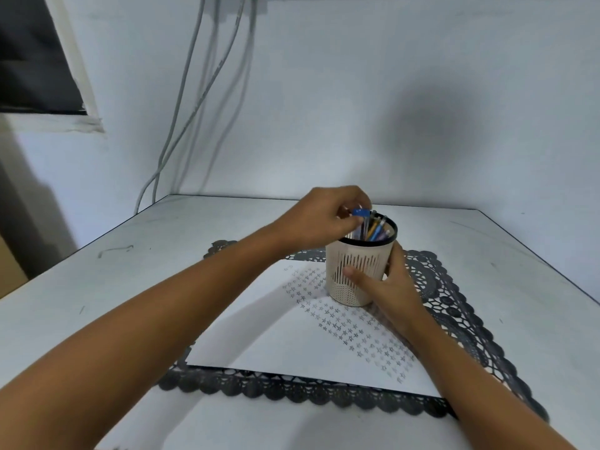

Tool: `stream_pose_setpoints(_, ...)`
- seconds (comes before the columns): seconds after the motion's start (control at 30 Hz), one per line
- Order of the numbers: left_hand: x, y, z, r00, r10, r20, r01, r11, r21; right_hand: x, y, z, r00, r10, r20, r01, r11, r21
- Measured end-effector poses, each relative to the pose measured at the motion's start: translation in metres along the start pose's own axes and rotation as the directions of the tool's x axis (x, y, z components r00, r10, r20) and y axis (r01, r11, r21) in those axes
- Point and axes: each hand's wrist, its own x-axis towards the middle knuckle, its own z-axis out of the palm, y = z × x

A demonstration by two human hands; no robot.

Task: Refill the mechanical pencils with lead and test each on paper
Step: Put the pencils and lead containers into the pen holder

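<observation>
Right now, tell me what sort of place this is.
Likely a home or office desk corner: a white table against a plain wall, a pencil holder standing on star-marked paper over a dark lace mat, and loose cables hanging down the wall.

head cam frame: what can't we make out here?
All from the head view:
- blue-capped item: fingers of the left hand cover it and it is blurred; pencil or lead tube, cannot tell.
- pencils in the cream slotted cup with black rim: count unclear, too small, cup wall hides the barrels.
- right hand: its fingers are behind the cup.
- white star-marked paper: partly under the cup and right forearm.
</observation>
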Motion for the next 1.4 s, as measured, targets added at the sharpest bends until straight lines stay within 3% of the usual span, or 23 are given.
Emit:
stream_pose_setpoints(0.27, -0.006, -0.006, 0.006, 0.991, -0.002, 0.130, -0.011, 0.995, 0.097, 0.001, 0.003, -0.001, 1.000, -0.012, 0.003, 0.012, 1.000, -0.025)
stream_pose_setpoints(0.43, -0.016, -0.015, -0.003, 1.000, 0.026, 0.017, -0.027, 0.998, 0.050, 0.001, 0.005, -0.001, 1.000, -0.014, -0.002, 0.014, 1.000, -0.017)
stream_pose_setpoints(0.6, -0.046, -0.045, -0.030, 0.992, -0.114, -0.056, 0.116, 0.993, 0.024, 0.003, 0.009, -0.003, 0.999, 0.042, -0.011, -0.042, 0.999, 0.009)
stream_pose_setpoints(0.67, -0.063, -0.061, -0.043, 0.976, -0.220, 0.012, 0.219, 0.974, 0.056, 0.003, 0.010, -0.003, 0.998, 0.057, -0.002, -0.057, 0.998, 0.012)
stream_pose_setpoints(0.77, -0.088, -0.084, -0.059, 0.905, -0.375, 0.198, 0.326, 0.914, 0.241, 0.002, 0.009, -0.003, 0.999, 0.046, -0.008, -0.046, 0.999, -0.005)
stream_pose_setpoints(0.9, -0.116, -0.106, -0.070, 0.794, -0.497, 0.351, 0.329, 0.836, 0.439, 0.002, 0.007, -0.002, 0.999, 0.032, -0.023, -0.033, 0.999, -0.028)
stream_pose_setpoints(0.97, -0.125, -0.111, -0.070, 0.774, -0.494, 0.397, 0.282, 0.829, 0.482, 0.001, 0.007, -0.001, 0.999, 0.042, -0.024, -0.042, 0.999, -0.016)
stream_pose_setpoints(1.23, -0.126, -0.120, -0.062, 0.839, -0.452, 0.302, 0.294, 0.844, 0.448, 0.002, 0.009, -0.002, 0.999, 0.045, -0.013, -0.045, 0.999, 0.000)
stream_pose_setpoints(1.4, -0.102, -0.101, -0.066, 0.912, -0.374, 0.168, 0.298, 0.886, 0.356, 0.003, 0.010, -0.002, 0.998, 0.057, -0.009, -0.057, 0.997, 0.046)
